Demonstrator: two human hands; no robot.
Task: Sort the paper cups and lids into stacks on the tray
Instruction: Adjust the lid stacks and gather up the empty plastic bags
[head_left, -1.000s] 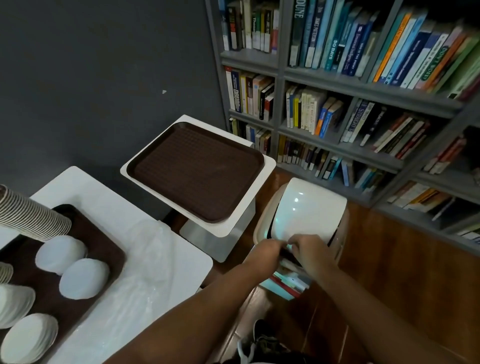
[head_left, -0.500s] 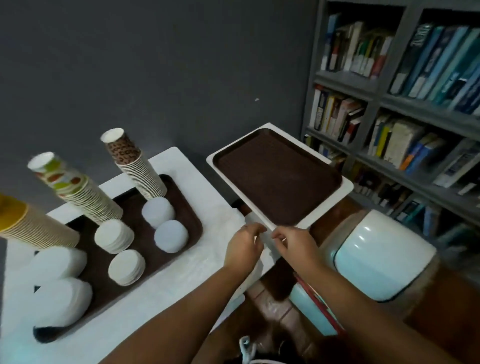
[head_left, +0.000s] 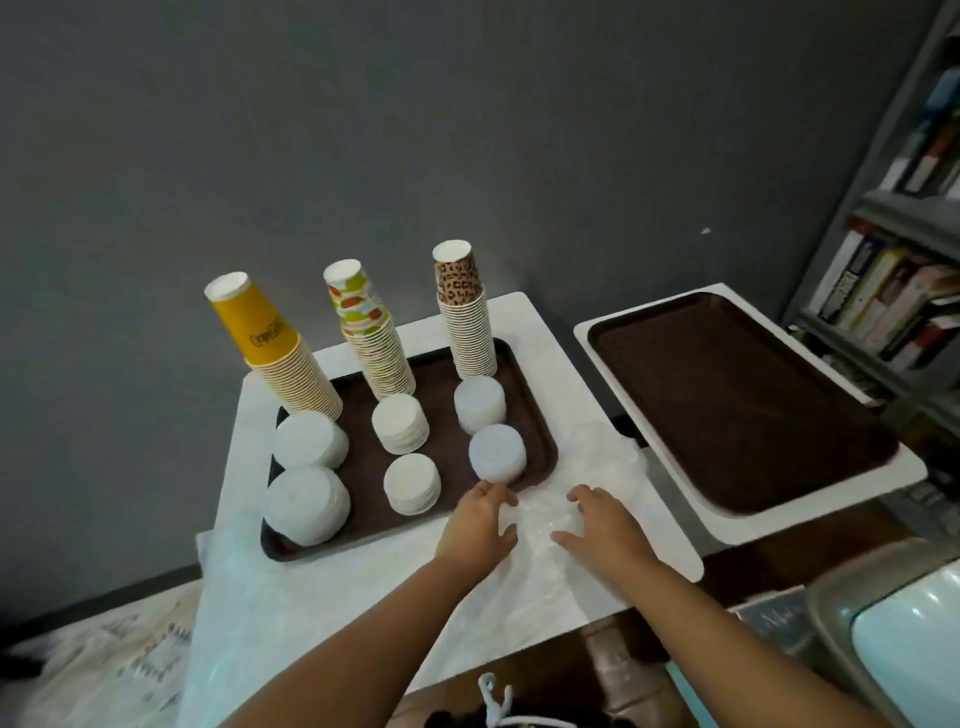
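A brown tray (head_left: 540, 436) on a white table (head_left: 519, 317) carries three upside-down cup stacks: yellow (head_left: 280, 353), fruit-patterned (head_left: 371, 332) and leopard-print (head_left: 465, 317). In front of them stand several stacks of white lids, the nearest right one (head_left: 496, 452) by the tray's front rim. My left hand (head_left: 480, 525) lies just before that rim, fingers loosely spread on clear plastic wrap (head_left: 540, 525). My right hand (head_left: 597, 525) rests on the same wrap, fingers relaxed. Neither hand grips a cup or lid.
A second brown tray (head_left: 727, 400) with nothing on it lies on a white stand (head_left: 904, 467) to the right. Behind it is a bookshelf (head_left: 893, 260). A pale bin with a lid (head_left: 904, 644) stands at lower right. Printed paper (head_left: 104, 670) covers the lower left.
The view swung left from the bin and bookshelf to the cup table. Both hands left the bin's lid and came forward onto the plastic wrap in front of the tray.
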